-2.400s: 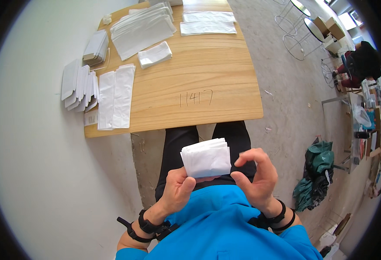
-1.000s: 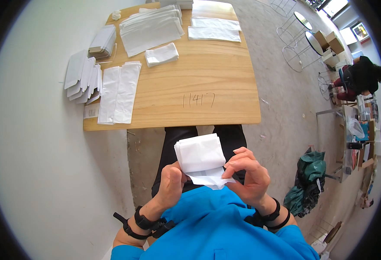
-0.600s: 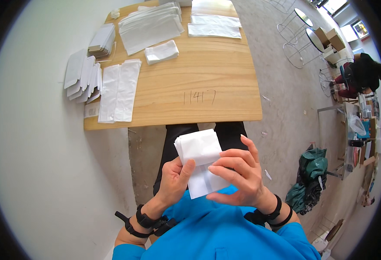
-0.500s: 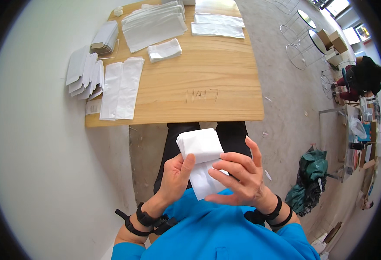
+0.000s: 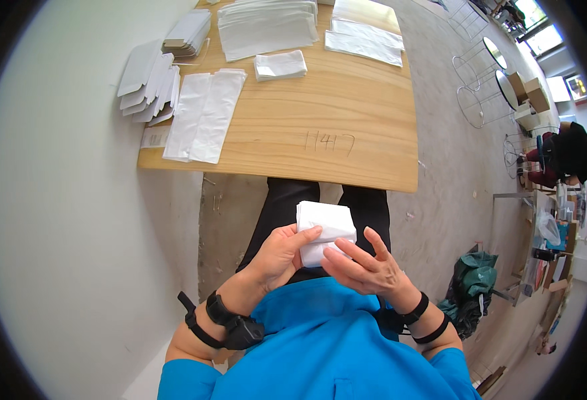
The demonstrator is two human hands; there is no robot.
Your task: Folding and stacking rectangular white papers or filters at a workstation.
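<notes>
I hold a folded white cloth (image 5: 327, 223) over my lap, in front of my blue shirt. My left hand (image 5: 281, 253) grips its left edge, thumb across the front. My right hand (image 5: 363, 267) lies flat against the cloth's lower right part, fingers spread and pressing it. The cloth is a small thick rectangle, and its lower part is hidden behind my fingers. The wooden table (image 5: 320, 143) stands just beyond my knees.
On the table lie a small folded white cloth (image 5: 280, 65), two flat white bags (image 5: 203, 115), a fan of grey-white cards (image 5: 148, 83), and stacks of white sheets (image 5: 267, 25) at the far end. Wire stools (image 5: 487, 73) and a green bag (image 5: 470, 287) sit to the right.
The cloth has been folded smaller and pressed flatter. My right hand went from pinching its edge to lying across it with spread fingers; the view shifted slightly toward the table.
</notes>
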